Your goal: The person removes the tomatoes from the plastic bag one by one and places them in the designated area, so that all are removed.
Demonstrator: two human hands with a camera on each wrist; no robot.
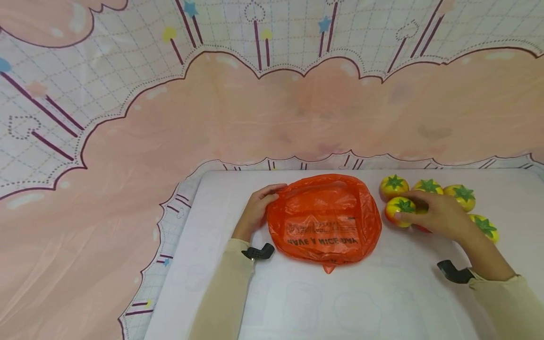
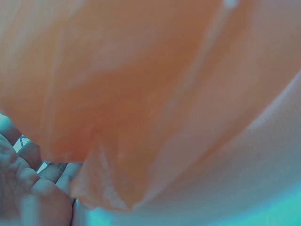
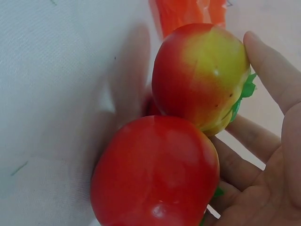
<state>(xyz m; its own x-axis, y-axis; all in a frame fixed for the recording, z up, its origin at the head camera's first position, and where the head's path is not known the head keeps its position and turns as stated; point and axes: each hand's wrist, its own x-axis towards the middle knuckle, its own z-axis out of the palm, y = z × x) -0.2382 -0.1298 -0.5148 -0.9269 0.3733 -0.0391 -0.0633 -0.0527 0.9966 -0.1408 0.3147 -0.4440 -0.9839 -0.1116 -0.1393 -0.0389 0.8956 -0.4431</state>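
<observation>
An orange-red plastic bag [image 1: 320,208] with dark printing lies spread on the table, its rim forming a rounded opening. At its left rim my left hand [image 1: 257,208] grips the plastic between thumb and fingers; in the left wrist view, the bag [image 2: 141,94] covers most of the picture and hides part of the fingers [image 2: 51,172]. My right hand [image 1: 439,212] holds a red-and-yellow tomato [image 1: 399,211] with a green star-shaped top, thumb on its near side. Close beside it, a redder tomato [image 3: 157,174] sits below the palm, mostly hidden by the hand in the head view.
Around the right hand are more tomatoes: one behind the held tomato [image 1: 394,186], others farther right, such as this tomato [image 1: 461,196] and the nearer tomato [image 1: 485,227]. The white table [image 1: 340,302] ends at a patterned pink cloth [image 1: 297,118] behind and left.
</observation>
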